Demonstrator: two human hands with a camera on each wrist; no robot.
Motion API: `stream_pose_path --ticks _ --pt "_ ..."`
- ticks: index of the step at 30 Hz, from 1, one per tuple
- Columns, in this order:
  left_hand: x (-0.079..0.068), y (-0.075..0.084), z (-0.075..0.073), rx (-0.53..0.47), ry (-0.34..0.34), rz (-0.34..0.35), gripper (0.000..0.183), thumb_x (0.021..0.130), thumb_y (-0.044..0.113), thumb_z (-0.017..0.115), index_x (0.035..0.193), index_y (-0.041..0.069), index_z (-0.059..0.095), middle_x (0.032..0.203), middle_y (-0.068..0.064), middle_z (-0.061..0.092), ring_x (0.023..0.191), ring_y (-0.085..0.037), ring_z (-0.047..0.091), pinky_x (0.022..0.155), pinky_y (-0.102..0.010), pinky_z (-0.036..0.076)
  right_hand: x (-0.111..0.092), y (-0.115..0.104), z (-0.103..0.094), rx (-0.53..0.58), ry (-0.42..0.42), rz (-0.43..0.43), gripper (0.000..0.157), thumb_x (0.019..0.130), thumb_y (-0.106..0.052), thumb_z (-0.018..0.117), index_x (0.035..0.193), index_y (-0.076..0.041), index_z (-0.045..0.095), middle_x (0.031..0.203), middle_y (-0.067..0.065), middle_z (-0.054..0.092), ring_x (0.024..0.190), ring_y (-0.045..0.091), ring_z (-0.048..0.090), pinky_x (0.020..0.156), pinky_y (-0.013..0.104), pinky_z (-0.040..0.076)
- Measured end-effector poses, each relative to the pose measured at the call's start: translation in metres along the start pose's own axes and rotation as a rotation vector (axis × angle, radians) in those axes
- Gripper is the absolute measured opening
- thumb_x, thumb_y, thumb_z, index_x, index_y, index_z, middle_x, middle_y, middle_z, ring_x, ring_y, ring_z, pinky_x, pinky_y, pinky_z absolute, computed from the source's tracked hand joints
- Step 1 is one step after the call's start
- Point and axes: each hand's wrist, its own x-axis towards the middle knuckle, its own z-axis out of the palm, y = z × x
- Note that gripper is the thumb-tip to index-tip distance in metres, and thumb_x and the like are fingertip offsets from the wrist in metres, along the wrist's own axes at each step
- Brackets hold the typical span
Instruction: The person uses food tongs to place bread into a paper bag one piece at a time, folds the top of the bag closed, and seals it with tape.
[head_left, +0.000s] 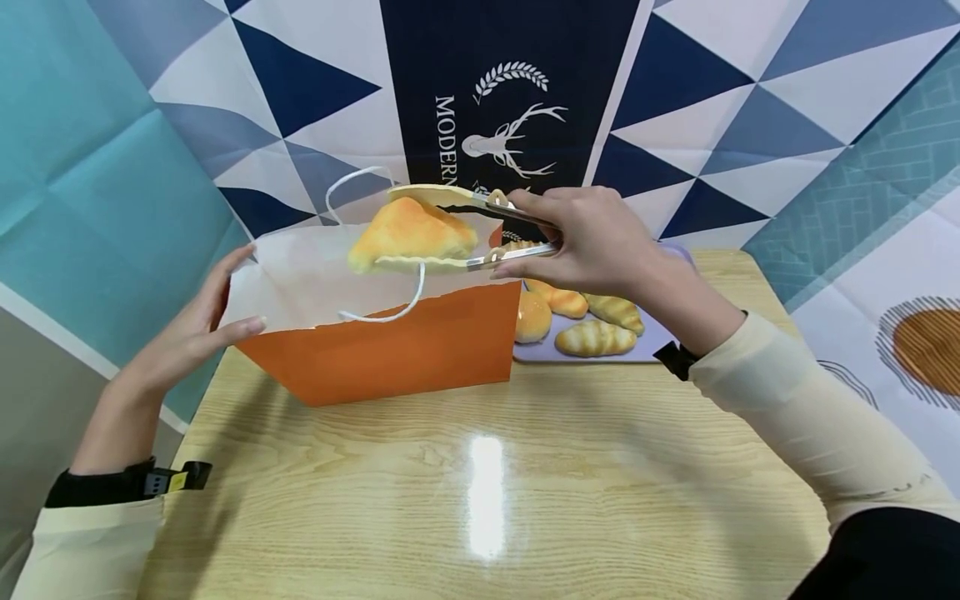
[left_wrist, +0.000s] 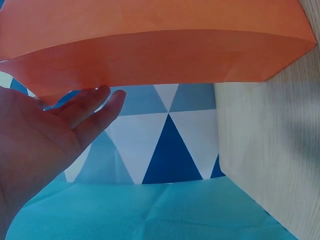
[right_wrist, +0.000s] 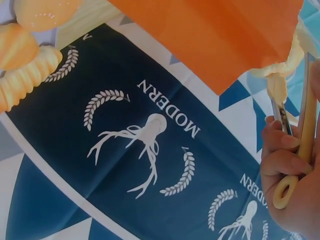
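Note:
My right hand (head_left: 592,237) grips a pair of tongs (head_left: 517,212) with cream-coloured tips and metal arms. Between the tips is a golden, puffy bread piece (head_left: 412,232), over the mouth of an orange paper bag (head_left: 405,346) with a white inside and white cord handles. At the bag's left end, my left hand (head_left: 191,333) holds the rim, thumb on the near edge and fingers at the far corner. In the left wrist view two fingers (left_wrist: 102,110) lie beside the bag's end panel. The right wrist view shows fingers curled round the tongs' handle (right_wrist: 305,135).
Right of the bag stands a lilac tray (head_left: 540,354) with several breads, among them a round bun (head_left: 532,318) and a ridged roll (head_left: 596,339). The wooden table (head_left: 375,483) extends toward me. A patterned cloth (head_left: 315,67) hangs behind.

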Motion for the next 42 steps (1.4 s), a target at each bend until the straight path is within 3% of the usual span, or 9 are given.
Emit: stream_pose_path --ticks 14,24,42 --pt "0.000 0.002 0.001 0.000 -0.007 -0.018 0.086 0.095 0.014 0.054 0.160 0.027 -0.002 0.163 0.008 -0.012 0.145 -0.015 -0.015 0.109 -0.071 -0.012 0.000 -0.005 0.003 -0.052 -0.124 0.051 0.093 0.072 -0.080 0.060 0.140 -0.016 0.059 0.071 -0.004 0.056 0.051 0.014 0.041 0.044 0.029 0.031" --pt "0.000 0.003 0.001 -0.007 -0.004 -0.016 0.087 0.095 0.014 0.055 0.160 0.026 -0.003 0.163 0.008 -0.012 0.145 -0.015 -0.014 0.109 -0.071 -0.012 0.000 -0.006 0.005 -0.082 -0.170 0.069 0.097 0.071 -0.083 0.057 0.140 -0.015 0.059 0.065 -0.002 0.049 0.049 0.015 0.039 0.042 0.029 0.027" --pt "-0.002 0.004 0.004 -0.013 0.008 -0.007 0.085 0.096 0.013 0.053 0.160 0.027 -0.002 0.163 0.006 -0.011 0.146 -0.017 -0.013 0.109 -0.072 -0.012 -0.018 -0.001 -0.015 -0.045 -0.121 0.101 0.093 0.073 -0.075 0.065 0.140 -0.012 0.058 0.070 0.000 0.053 0.058 0.016 0.043 0.051 0.031 0.032"
